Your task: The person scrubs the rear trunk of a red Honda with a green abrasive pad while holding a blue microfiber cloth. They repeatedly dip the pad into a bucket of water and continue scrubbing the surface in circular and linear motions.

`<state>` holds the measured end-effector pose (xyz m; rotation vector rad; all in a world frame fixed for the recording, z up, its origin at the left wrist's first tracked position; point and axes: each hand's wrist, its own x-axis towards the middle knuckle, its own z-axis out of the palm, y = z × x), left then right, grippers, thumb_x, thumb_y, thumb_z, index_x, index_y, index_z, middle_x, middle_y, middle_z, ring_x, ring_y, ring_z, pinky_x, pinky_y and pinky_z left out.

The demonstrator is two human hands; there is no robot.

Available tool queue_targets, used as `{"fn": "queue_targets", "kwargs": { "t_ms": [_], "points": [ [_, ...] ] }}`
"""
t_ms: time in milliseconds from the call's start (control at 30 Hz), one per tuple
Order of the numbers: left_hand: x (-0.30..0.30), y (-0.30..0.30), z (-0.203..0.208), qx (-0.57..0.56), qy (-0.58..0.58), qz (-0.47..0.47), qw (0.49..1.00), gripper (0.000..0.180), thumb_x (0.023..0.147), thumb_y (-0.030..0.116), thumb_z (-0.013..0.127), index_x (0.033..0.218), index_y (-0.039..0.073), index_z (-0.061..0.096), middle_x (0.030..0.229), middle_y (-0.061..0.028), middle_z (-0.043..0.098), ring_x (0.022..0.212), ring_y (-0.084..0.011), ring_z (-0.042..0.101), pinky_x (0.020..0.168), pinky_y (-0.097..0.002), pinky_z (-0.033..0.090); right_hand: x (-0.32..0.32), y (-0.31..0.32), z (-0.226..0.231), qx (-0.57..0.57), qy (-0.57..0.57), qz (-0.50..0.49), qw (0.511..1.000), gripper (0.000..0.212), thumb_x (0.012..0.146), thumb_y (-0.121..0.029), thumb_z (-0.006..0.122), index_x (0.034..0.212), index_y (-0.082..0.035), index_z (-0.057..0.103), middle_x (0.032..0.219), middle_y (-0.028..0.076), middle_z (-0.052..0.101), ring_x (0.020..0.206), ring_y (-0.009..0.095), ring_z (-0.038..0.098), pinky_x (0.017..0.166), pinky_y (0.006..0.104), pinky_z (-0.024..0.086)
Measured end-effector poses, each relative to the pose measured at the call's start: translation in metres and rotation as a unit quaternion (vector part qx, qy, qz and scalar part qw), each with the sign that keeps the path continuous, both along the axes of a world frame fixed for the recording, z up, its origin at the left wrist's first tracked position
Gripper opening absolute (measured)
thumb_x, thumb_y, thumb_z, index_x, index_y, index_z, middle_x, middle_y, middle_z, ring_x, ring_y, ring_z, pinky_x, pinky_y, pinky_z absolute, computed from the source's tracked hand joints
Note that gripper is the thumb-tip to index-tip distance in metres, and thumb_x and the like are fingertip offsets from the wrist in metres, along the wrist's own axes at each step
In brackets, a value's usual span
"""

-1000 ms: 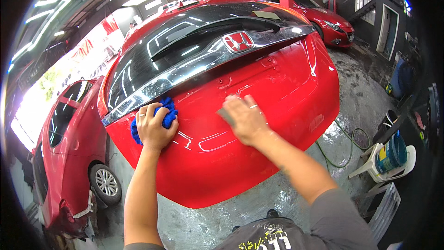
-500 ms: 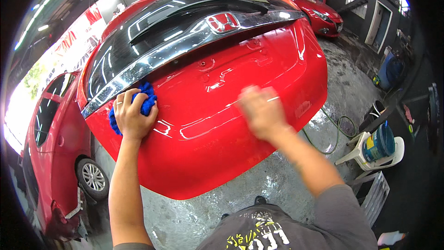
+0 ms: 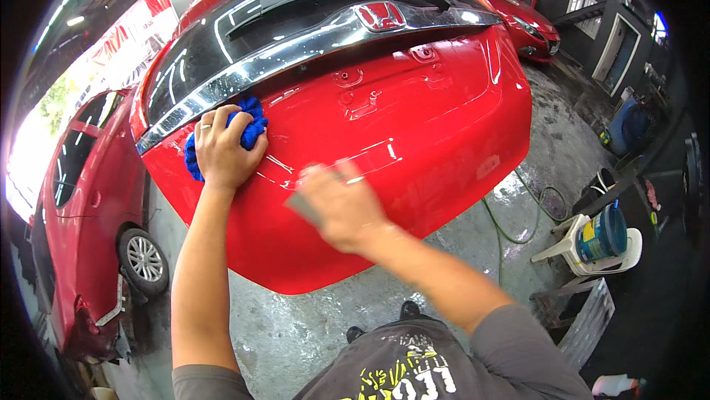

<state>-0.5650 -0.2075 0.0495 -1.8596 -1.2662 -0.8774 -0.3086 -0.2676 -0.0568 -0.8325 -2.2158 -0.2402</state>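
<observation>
A glossy red car tailgate (image 3: 436,133) spreads out in front of me, with two round fittings in its recessed middle. My left hand (image 3: 225,152) is closed on a bunched blue cloth (image 3: 255,113), pressed against the panel's upper left, just below the chrome trim (image 3: 244,74). Blurred by motion, my right hand (image 3: 344,207) lies over the lower middle of the panel. Its fingers hold a flat grey pad (image 3: 304,209), whose edge sticks out on the left; the rest is hidden under the hand.
Another red car (image 3: 92,200) stands on the left, and one more (image 3: 518,22) at the far right. On the right, a white plastic chair (image 3: 629,256) carries a dark teal bucket (image 3: 603,233). A green hose (image 3: 525,233) curls over the wet concrete floor (image 3: 296,341).
My right hand has swept left across the panel, closer to my left hand, and the grey pad now shows. My left hand keeps the cloth near the trim. The view has shifted slightly.
</observation>
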Motion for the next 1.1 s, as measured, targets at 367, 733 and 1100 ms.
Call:
{"fn": "queue_targets", "kwargs": {
  "t_ms": [367, 733, 1100],
  "points": [
    [0.092, -0.010, -0.028, -0.076, 0.046, 0.007, 0.996, 0.029, 0.091, 0.042, 0.084, 0.087, 0.014, 0.075, 0.106, -0.0083, 0.069, 0.104, -0.0337, 0.066, 0.091, -0.0488, 0.055, 0.102, 0.039, -0.010, -0.004, 0.002, -0.150, 0.989, 0.040, 0.105, -0.021, 0.057, 0.136, 0.003, 0.068, 0.146, 0.027, 0.069, 0.142, 0.042, 0.063, 0.121, 0.0568, 0.046],
    [0.196, 0.018, -0.037, -0.084, 0.013, 0.001, 0.996, 0.021, 0.077, 0.032, 0.086, 0.080, 0.013, 0.077, 0.092, -0.0073, 0.068, 0.093, -0.0323, 0.067, 0.083, -0.0487, 0.055, 0.355, 0.189, 0.001, 0.001, -0.013, -0.268, 0.963, 0.031, 0.113, -0.028, 0.055, 0.132, -0.005, 0.066, 0.140, 0.020, 0.069, 0.132, 0.044, 0.064, 0.116, 0.0597, 0.046],
    [0.305, 0.066, -0.044, -0.019, -0.046, -0.064, 0.997, 0.026, 0.075, 0.026, 0.090, 0.079, 0.013, 0.068, 0.097, -0.0065, 0.070, 0.093, -0.0322, 0.065, 0.083, -0.0491, 0.050, 0.394, 0.290, 0.049, 0.013, -0.085, -0.092, 0.992, 0.063, 0.108, -0.022, 0.056, 0.166, 0.001, 0.046, 0.171, 0.024, 0.051, 0.160, 0.041, 0.048, 0.129, 0.0651, 0.038]
  ]
}}
